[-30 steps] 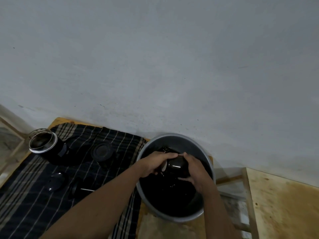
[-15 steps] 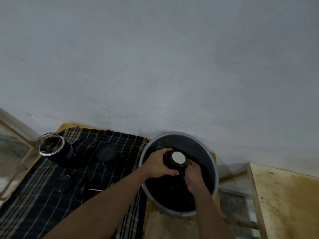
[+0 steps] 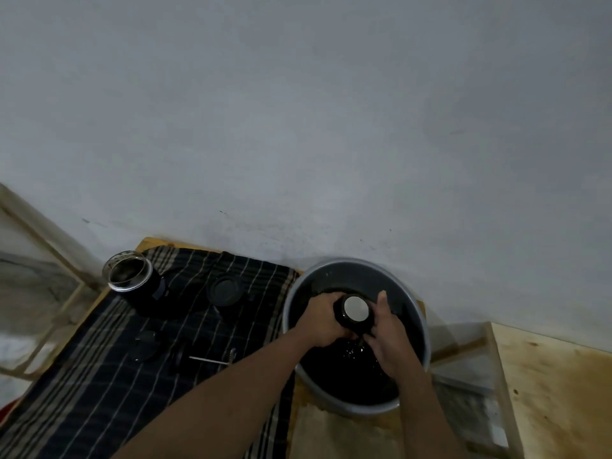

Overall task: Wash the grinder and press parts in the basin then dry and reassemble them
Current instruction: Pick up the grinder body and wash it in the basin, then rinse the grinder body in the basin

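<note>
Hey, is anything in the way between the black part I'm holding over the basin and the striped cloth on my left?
Only the rim of the basin. The left hand and right hand hold the black part over it, and the striped cloth looks bare along its edge nearest the basin.

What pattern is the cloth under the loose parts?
Dark cloth with pale plaid stripes, clearest in the head view.

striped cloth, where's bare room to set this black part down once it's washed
Bare striped cloth lies nearer you than the small disc and rod piece; a narrow strip runs between the round lid and the basin. Crowded around the jar.
</note>
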Tool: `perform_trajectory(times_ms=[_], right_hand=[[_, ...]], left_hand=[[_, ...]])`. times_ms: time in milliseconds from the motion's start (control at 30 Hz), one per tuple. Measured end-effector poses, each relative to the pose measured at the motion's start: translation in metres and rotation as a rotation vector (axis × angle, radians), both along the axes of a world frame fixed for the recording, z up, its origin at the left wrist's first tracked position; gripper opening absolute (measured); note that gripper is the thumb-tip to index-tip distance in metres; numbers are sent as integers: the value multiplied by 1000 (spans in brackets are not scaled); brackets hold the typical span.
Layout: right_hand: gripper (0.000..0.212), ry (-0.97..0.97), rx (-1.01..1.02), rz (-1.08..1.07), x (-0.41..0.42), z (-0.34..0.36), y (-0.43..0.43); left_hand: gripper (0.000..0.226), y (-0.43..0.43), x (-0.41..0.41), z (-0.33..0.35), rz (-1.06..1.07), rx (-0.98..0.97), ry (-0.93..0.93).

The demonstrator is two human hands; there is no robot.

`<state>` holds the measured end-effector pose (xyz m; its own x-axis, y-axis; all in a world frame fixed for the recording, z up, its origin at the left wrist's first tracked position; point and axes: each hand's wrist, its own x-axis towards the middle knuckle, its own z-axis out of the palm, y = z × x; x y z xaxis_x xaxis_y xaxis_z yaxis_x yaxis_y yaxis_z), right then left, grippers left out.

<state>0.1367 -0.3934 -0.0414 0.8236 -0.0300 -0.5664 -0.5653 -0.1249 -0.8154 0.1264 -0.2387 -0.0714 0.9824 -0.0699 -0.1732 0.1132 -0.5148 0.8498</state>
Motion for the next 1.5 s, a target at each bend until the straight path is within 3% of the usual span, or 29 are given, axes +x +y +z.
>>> perform_trajectory(times_ms=[267,433,567,800,967,1167,1400,1500], right_hand=[[54,-130,-195,222,0,72,43],[60,-149,-73,503,-16,105,122],[59,-81,37,738,-52,98,207],[68,61,-25,1069,-127,42,329],[79,101,-133,1134,-153,5,355],[74,118,-190,1106,-161,-27,359],[73,166,-203,1099,-156,-35,359],[60,115,-214,1065,-144,-41,357]], left_hand=[[69,58,-19,58,59,-43,18],[67,156,-67,104,161,-84,68],[63,240,-136,118,285,-55,223],[69,314,-238,77,531,162,386],[85,316,-267,22,647,171,435],[87,308,-272,-15,693,163,455],[93,312,-267,-22,573,284,550],[102,324,-256,-16,445,374,633]])
